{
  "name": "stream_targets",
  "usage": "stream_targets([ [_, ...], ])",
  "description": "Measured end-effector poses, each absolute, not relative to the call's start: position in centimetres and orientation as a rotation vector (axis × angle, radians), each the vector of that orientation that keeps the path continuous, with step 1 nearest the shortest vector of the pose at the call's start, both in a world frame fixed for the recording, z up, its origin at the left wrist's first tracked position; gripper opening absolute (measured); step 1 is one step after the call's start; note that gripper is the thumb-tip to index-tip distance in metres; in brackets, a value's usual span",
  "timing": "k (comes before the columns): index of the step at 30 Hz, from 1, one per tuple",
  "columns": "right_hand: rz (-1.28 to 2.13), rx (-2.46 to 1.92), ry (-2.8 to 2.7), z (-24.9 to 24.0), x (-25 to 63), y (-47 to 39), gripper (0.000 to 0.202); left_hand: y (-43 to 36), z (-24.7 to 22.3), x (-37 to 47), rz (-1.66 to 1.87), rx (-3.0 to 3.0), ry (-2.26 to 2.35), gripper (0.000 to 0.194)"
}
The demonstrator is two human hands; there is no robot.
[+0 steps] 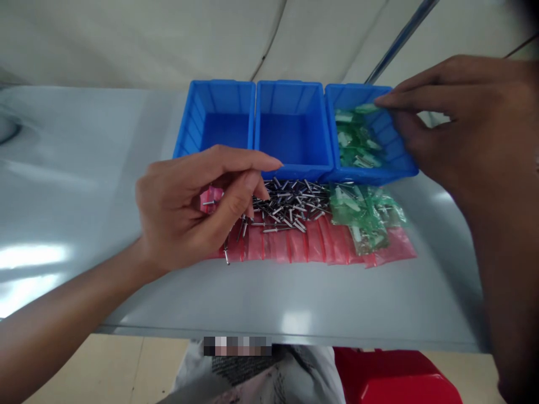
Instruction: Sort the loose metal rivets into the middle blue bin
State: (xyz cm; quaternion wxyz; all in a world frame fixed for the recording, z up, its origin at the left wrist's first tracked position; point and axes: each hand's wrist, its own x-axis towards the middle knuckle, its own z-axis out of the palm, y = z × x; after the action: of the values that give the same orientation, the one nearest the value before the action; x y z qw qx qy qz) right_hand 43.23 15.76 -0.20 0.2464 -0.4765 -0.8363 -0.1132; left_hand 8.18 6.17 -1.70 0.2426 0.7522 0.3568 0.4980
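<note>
My left hand (193,207) hovers over the left part of a pile of blind rivets (290,202), thumb and fingers closed together. Whatever lies between them, if anything, is hidden. At the right, my right hand (467,120) pinches a small green plastic bag (367,108) over the right blue bin (374,175). More green bags (357,140) with white labels or pieces lie inside that bin. In front of it, several filled green bags (366,210) rest on a row of pink zip bags (297,241). The rivets lie partly over the pink bags.
A left blue bin (221,104) and a middle blue bin (290,106) stand beside the right one on a grey table (269,297). Behind are a pale curtain or wall (168,45) and a metal pole (402,42). Something red (404,376) sits below the front edge.
</note>
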Motion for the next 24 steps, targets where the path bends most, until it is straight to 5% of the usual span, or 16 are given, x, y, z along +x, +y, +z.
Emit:
stream_targets([
  [6, -0.389, -1.489, -2.334, -0.4, 43.3, 15.0, 0.038, 6.1, -1.7, 8.3, 1.355, 2.059, 1.012, 0.024],
  [11, -0.232, -1.356, -2.525, -0.1, 43.0, 15.4, 0.069, 6.8, -1.7, 7.6, 1.403, 2.207, 0.981, 0.027],
  [17, -0.081, -1.453, -2.633, -1.1, 44.6, 16.5, 0.071, 9.9, -1.3, 5.7, 1.421, 2.778, 0.925, 0.028],
  [21, -0.09, -1.441, -2.622, -1.5, 44.5, 16.2, 0.069, 11.2, -1.5, 5.3, 1.202, 2.655, 1.006, 0.034],
  [24, -0.187, -1.412, -2.544, -1.1, 43.0, 15.2, 0.088, 11.3, -2.2, 5.0, 1.008, 2.749, 0.951, 0.042],
])
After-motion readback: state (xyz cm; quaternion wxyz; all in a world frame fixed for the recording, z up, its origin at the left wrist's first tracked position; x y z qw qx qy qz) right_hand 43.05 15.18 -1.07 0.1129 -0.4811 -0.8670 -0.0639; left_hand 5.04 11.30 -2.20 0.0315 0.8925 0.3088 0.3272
